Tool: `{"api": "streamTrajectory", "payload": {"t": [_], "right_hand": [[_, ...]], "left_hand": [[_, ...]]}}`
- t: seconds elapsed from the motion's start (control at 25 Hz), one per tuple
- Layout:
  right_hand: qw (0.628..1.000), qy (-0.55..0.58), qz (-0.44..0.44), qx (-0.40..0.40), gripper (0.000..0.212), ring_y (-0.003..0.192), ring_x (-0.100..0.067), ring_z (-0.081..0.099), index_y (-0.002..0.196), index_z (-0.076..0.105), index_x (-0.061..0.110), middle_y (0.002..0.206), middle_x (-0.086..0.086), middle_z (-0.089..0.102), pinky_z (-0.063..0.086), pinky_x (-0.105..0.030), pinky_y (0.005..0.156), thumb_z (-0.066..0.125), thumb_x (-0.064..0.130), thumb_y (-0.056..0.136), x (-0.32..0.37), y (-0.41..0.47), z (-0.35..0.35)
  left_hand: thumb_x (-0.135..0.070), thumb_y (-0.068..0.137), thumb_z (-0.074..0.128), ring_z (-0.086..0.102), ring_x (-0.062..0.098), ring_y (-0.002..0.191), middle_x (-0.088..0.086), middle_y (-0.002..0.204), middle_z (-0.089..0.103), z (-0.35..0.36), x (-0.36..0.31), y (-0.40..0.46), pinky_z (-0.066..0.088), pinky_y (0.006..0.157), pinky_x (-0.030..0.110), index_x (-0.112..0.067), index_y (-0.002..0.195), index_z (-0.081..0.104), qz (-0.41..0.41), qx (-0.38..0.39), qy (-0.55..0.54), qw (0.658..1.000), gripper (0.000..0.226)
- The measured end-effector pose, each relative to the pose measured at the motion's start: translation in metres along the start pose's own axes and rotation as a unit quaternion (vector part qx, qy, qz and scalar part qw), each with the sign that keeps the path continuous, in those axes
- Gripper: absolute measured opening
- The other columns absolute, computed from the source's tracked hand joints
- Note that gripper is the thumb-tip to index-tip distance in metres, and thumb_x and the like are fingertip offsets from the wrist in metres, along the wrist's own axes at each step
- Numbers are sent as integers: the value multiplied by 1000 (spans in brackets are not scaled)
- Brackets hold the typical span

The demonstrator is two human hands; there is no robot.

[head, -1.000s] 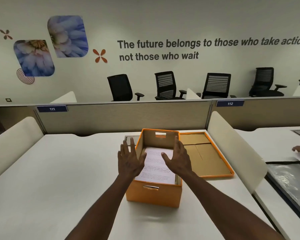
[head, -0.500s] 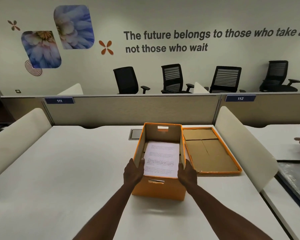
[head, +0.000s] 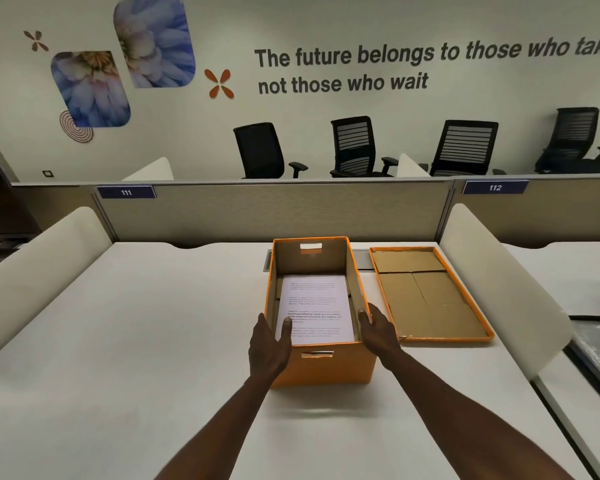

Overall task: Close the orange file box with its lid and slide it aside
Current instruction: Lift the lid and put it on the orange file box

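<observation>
Orange file box (head: 323,370) open, long axis running away, both hands gripping sides

White desk (head: 136,341) w/ orange box (head: 326,370) & lid (head: 430,299)

A single head-worn wide-angle view looks forward and down across the white desk (head: 118,341) toward the far wall (head: 326,15).

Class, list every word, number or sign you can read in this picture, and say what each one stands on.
"The future belongs to those who take" / "not those who wait": grey lettering on the pale wall, cut off at the right edge.
"111": dark blue tag on the beige desk partition.
"112": dark blue tag on the next partition panel.
Printed white sheet in the open orange cardboard file box: text too small to read.
</observation>
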State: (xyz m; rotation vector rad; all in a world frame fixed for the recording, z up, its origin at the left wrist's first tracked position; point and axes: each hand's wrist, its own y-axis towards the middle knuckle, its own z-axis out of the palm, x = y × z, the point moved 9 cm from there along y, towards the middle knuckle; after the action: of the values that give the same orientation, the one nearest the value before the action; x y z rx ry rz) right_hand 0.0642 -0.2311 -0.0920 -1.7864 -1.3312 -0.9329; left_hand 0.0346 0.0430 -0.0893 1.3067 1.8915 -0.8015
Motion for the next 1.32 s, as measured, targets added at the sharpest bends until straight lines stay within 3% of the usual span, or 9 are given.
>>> {"api": "streamTrajectory", "payload": {"t": [0.16,0.32,0.4,0.6,0.76,0.92,1.04,1.2,1.32], "right_hand": [[999,42,31,10,62,137,-31,44,149,39,20,150,-8,47,40,-44,106,40,55,99,-13,1,-5],[994,-26,45,-91,52,123,-32,56,135,55,13,135,-15,60,46,-41,98,46,48,99,-58,0,-49],[982,-157,44,-99,47,125,-34,53,136,53,12,136,-17,57,45,-43,100,56,37,96,-86,5,-68],[923,-384,3,13,63,149,-30,20,151,29,17,158,-10,30,34,-46,112,55,26,94,-114,28,-78],[898,-438,-15,39,65,145,-31,28,151,30,18,149,-9,42,37,-50,107,56,24,91,-128,46,-85],[863,-503,-38,6,34,116,-26,53,121,59,23,119,-4,59,37,-50,100,57,21,87,-137,50,-92],[873,-482,-64,-28,25,101,-23,59,103,70,27,102,0,66,40,-44,92,58,13,86,-137,49,-98],[930,-340,-112,-80,16,87,-26,62,96,75,22,93,-3,70,51,-36,69,66,15,86,-131,33,-116],[956,-238,-133,-106,12,86,-24,61,94,78,20,90,-3,70,51,-34,68,70,16,85,-126,15,-134]], "left_hand": [[-59,97,44,30,36,150,16,165,26,-4,-6,-6,34,119,52,-11,159,16,14,-35,53,998,83],[-49,92,54,35,25,146,10,156,41,-10,-56,-37,35,116,37,-14,151,39,187,-127,24,974,70],[-41,92,60,40,19,141,5,149,48,8,-83,-59,37,115,32,-16,146,47,265,-101,-9,959,61],[-41,92,61,41,10,141,-2,148,50,65,-114,-101,36,114,24,-23,144,51,353,-2,16,936,56],[-44,92,57,40,3,137,-7,146,50,97,-126,-124,35,111,18,-29,141,53,372,58,29,926,51],[-44,93,59,47,-4,129,-15,136,57,111,-129,-128,40,107,16,-31,135,58,352,61,22,934,43],[-45,94,61,62,-3,107,-21,117,66,137,-119,-138,50,93,21,-33,128,63,311,125,-7,942,36],[-45,95,62,65,-3,103,-14,119,68,181,-90,-145,53,84,17,-43,120,59,93,225,-84,966,26],[-56,90,61,64,7,109,-9,125,64,213,-74,-121,54,96,30,-32,135,55,-59,233,-139,961,51]]}}
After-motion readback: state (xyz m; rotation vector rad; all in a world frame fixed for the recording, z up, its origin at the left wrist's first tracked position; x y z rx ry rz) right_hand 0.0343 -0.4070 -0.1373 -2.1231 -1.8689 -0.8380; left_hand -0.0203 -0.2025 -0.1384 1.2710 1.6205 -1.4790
